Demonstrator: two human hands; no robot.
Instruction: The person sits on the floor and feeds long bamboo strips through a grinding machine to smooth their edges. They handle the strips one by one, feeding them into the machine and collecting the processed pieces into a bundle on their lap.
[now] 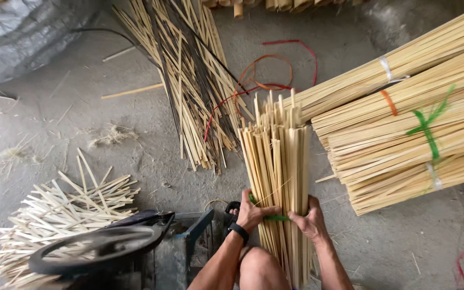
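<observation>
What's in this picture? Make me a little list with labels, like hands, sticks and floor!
Left hand: grips the stick bundle and pulls a green strap
Right hand: holds the bundle's other side, at the strap
Bundle: pale flat sticks, standing up between the hands
Tied stacks: lying to the right, bound with green, orange and white ties
Loose sticks: spread on the floor, some dark
Scraps: short offcuts heaped on the left
Wheel: black, lower left

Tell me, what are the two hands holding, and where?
Both the left hand and right hand grip a bundle of bamboo strips near its lower part, at the green tie.
</observation>
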